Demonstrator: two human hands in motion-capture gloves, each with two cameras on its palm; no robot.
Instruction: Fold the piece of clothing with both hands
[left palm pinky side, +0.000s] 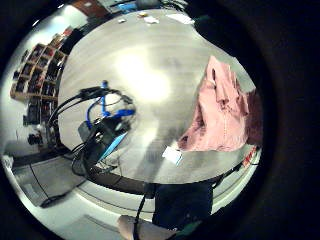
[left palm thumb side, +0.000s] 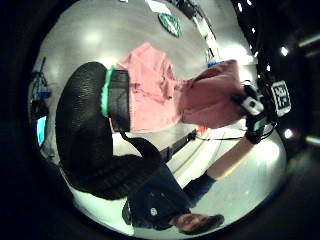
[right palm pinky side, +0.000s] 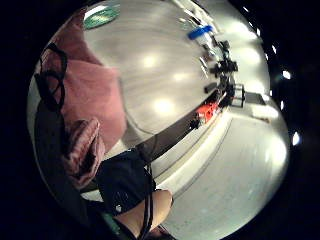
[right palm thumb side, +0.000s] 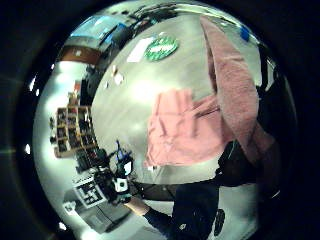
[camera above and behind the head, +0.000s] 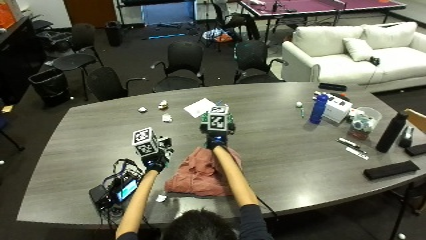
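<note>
On the gray bench (camera above and behind the head: 299, 150), right in front of the person, lies a pink piece of clothing (camera above and behind the head: 196, 177) in a bunched heap. The right hand (camera above and behind the head: 216, 140) lifts one part of it up, its grip pinching the cloth. The left hand (camera above and behind the head: 155, 161) is beside the heap; I cannot tell its grip.

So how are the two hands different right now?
The right hand grips part of the pink clothing and lifts it, while the left hand holds no cloth. The right hand is over the clothing's far edge, while the left hand is off to its side, near a black device. Both wear black gloves and are above the grey table.
</note>
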